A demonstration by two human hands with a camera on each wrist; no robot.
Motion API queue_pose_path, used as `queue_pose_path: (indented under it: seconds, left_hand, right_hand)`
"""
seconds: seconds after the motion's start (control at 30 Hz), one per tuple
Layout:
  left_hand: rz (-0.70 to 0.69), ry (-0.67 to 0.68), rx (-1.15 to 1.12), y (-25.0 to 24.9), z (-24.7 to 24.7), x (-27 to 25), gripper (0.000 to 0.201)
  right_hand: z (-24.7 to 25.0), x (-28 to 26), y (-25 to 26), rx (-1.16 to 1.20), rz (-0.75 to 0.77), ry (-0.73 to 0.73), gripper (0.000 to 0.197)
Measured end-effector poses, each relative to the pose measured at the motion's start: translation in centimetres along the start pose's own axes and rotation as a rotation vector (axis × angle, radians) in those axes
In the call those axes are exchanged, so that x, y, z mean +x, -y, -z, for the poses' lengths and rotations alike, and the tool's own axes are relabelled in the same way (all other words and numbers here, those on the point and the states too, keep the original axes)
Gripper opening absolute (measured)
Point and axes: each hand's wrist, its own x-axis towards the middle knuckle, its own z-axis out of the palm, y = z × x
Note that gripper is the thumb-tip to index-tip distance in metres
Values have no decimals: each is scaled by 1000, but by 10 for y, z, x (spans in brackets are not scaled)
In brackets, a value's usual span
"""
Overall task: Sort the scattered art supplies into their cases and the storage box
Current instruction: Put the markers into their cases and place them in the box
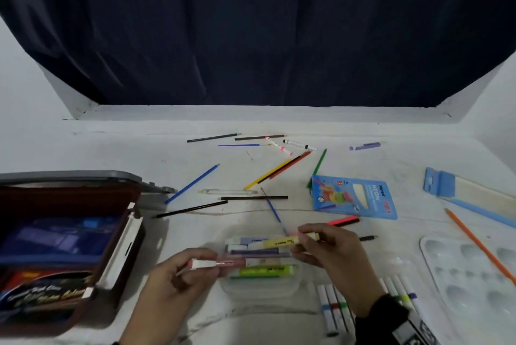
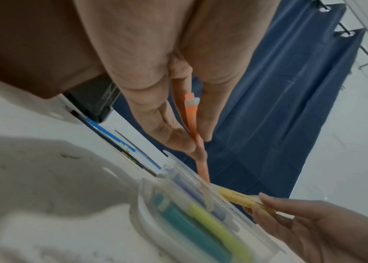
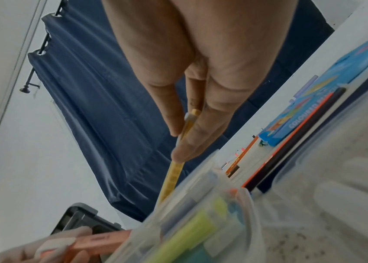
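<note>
A clear plastic storage box (image 1: pixel 259 288) sits at the table's front centre with several pastel highlighters lying in it. My left hand (image 1: pixel 178 286) pinches a pink-orange highlighter (image 1: pixel 220 263) by its capped end, the other end reaching over the box's left rim (image 2: pixel 156 188). My right hand (image 1: pixel 332 255) pinches a yellow highlighter (image 1: pixel 282 242) whose far end points into the box. The left wrist view shows the orange highlighter (image 2: pixel 193 128) between thumb and fingers. In the right wrist view the yellow highlighter (image 3: pixel 174 170) slants down into the box (image 3: pixel 201 222).
An open maroon pencil case (image 1: pixel 67 247) lies at the left. Coloured pencils (image 1: pixel 276 170) and markers lie scattered behind the box. A blue pencil carton (image 1: pixel 353 196), a white paint palette (image 1: pixel 469 283), an orange pencil (image 1: pixel 480 247) and several markers (image 1: pixel 335 308) lie at the right.
</note>
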Motion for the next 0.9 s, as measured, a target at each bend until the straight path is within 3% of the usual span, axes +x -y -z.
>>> queue_pose_path:
  seconds: [0.13,0.3,0.43,0.63,0.8,0.9]
  left_hand:
    - [-50,87,42,-7,3,0,18]
    - [-262,58,443,-10,2,7,20]
    - [-406,105,590,-5,-5,19,17]
    - [-426,176,730,2,-15,34,13]
    - [-420,221,885,-3,-21,45,18]
    - [-397,226,898,-4,-27,45,16]
  right_hand:
    - [-3,1,-5,-163,65,55,7]
    - [-4,4,-4,-468,171,57,9]
    - [-2,9,-6,-695,269,104,20]
    - [-8,10,7,-965,417,214,16]
    - [-21,14,13,-1232,374,356,21]
    - [-29,15,10,-1325,365,356,22]
